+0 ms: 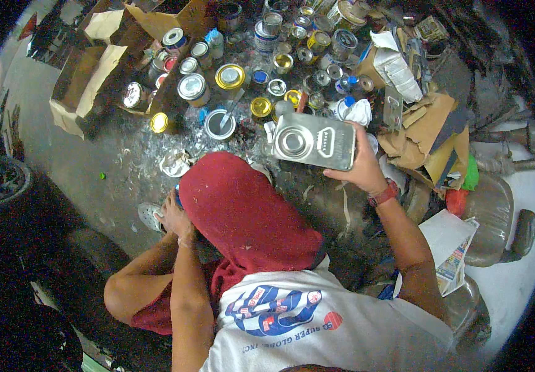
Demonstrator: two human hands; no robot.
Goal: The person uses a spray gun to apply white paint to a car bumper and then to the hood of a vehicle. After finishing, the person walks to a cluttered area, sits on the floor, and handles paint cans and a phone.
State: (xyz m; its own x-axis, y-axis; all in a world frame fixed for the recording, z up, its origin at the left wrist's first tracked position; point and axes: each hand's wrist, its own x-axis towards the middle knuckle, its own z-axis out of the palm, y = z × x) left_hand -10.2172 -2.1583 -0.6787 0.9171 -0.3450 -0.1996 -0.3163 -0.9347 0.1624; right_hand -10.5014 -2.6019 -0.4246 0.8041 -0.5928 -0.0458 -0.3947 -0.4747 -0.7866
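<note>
My right hand [363, 164] grips a rectangular silver metal tin [335, 139] by its right end, raised above the floor. The tin's top, with a round cap and a small handle, faces up toward me. My left hand [174, 216] is down by my left shoe, its fingers curled beside a blue edge of something mostly hidden by my knee. In front of my knee stands an open can of grey paint [218, 129] with a flat stirring stick [231, 106] leaning in it. A crumpled white rag [176, 162] lies near that can.
Several paint cans crowd the far floor, among them a yellow-rimmed can [229, 76] and a white-lidded can [192, 87]. An open cardboard box [87, 80] stands at far left. Torn cardboard [428, 136], papers [447, 248] and a brown plastic chair [487, 211] are at right.
</note>
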